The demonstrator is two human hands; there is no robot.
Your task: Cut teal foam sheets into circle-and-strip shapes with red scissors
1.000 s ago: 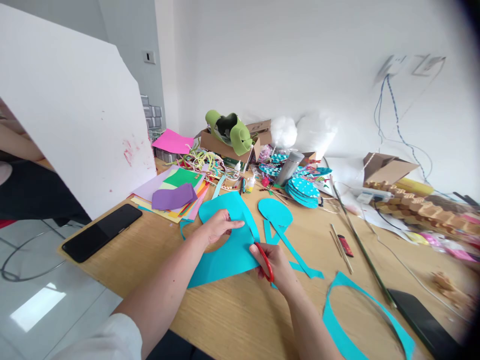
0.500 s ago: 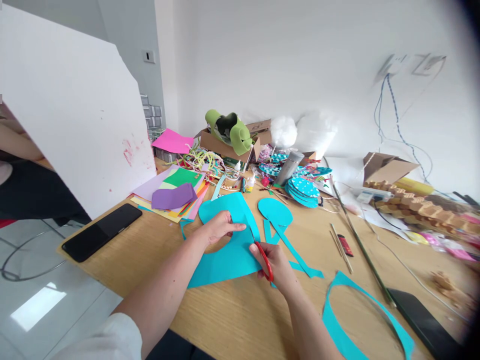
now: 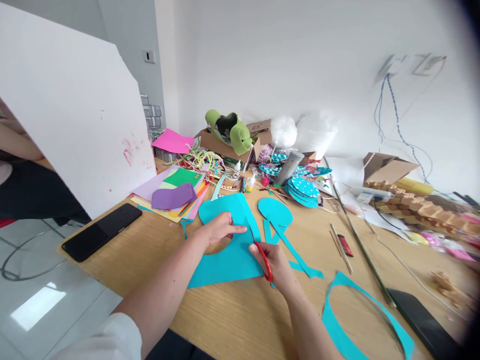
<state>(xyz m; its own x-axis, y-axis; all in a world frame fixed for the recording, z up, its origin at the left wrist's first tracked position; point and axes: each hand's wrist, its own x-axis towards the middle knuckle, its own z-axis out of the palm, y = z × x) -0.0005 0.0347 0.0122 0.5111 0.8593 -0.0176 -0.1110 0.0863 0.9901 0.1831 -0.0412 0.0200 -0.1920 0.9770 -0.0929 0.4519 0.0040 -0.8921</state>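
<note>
A large blue sheet [image 3: 228,267] lies between my hands, with a curved opening at its left. My left hand [image 3: 222,229] pinches its middle, the thumb pointing right. In my right hand [image 3: 275,262] are red-handled scissors [image 3: 267,265], their blades at the sheet's right side beside a narrow strip. Just beyond, to the right, a round blue piece [image 3: 275,212] lies on the table with several blue strips [image 3: 294,248]. Nearer the right front rests a blue ring-like offcut [image 3: 332,320].
A black phone [image 3: 102,232] lies at the table's left edge, near coloured sheets [image 3: 174,196]. At the back stand a metal bottle [image 3: 289,169] and dotted blue discs [image 3: 303,190]. A long stick [image 3: 360,242] and a dark phone-like object [image 3: 422,322] are on the right.
The blue sheet's right part and the strip have shifted slightly beside the scissors. Both hands have hardly moved and keep their holds.
</note>
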